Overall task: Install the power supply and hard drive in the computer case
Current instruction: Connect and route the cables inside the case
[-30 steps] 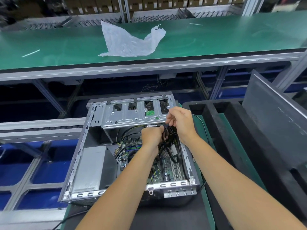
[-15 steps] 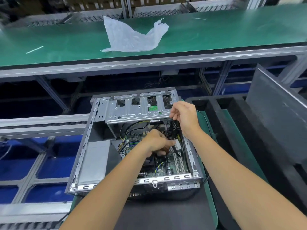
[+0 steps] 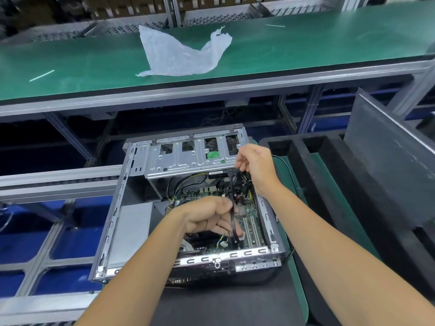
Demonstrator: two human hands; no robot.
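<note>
An open computer case (image 3: 113, 222) lies on its side before me. A grey power supply (image 3: 131, 231) sits in its left part, and the green motherboard (image 3: 251, 222) shows at the right. A silver drive cage (image 3: 186, 158) spans the far end, with a drive's green circuit board (image 3: 213, 154) showing through a cutout. My right hand (image 3: 257, 167) pinches the connector end of a flat black cable (image 3: 231, 191) at the cage's near right edge. My left hand (image 3: 209, 216) holds the same cable lower down, over the motherboard.
A crumpled clear plastic bag (image 3: 179, 52) lies on the green conveyor bench (image 3: 306, 48) beyond the case. A black foam tray (image 3: 329, 180) with slots sits at the right, with a dark grey panel (image 3: 395, 165) leaning in it. Blue bins sit below at the left.
My left hand has drawn back toward me along the black cable, pulling it straight. My right hand has stayed at the drive cage's right edge with the connector.
</note>
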